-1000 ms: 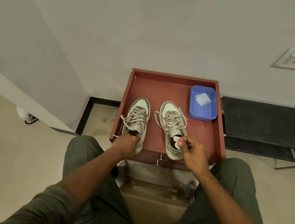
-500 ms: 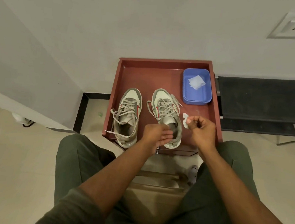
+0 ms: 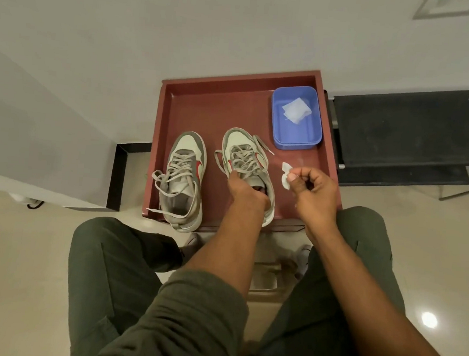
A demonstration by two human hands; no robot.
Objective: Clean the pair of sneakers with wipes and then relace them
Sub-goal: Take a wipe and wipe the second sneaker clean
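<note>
Left hand (image 3: 245, 191), off the left sneaker (image 3: 184, 179) a second ago, now grips the right sneaker (image 3: 247, 162) at its collar; right-hand fingers (image 3: 292, 178) pinch a small wipe (image 3: 285, 176) just beside it, so wiping likely starts here.

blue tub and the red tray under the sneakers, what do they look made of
Blue tub: probably moulded plastic, given its even colour, rounded corners and soft sheen. Red tray: a hard, smooth surface with a raised rim and dull gloss; painted wood or laminate seems likely, but plastic or metal cannot be ruled out.
</note>
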